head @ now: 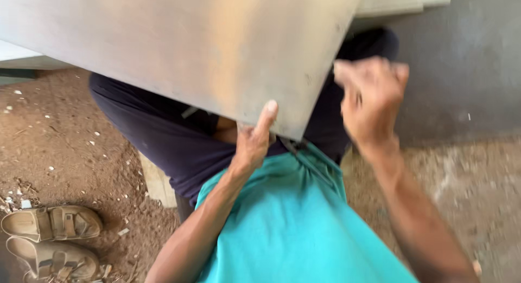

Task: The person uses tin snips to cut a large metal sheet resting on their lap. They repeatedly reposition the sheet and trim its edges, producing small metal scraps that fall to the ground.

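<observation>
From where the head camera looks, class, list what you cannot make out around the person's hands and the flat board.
- Right hand: motion-blurred; whether it holds anything cannot be told.
- Left hand: thumb lies on the board; the fingers are hidden under it.
- Board: cut off by the top and left edges, so its full shape is unknown.
- Lap and dark trousers: largely covered by the board.
- Sandals: lower one cut by the frame edge.

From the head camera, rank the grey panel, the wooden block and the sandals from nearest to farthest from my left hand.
1. Grey panel: gripped by the left hand at its lower edge.
2. Wooden block: on the ground, lower left.
3. Sandals: far bottom-left corner.
</observation>
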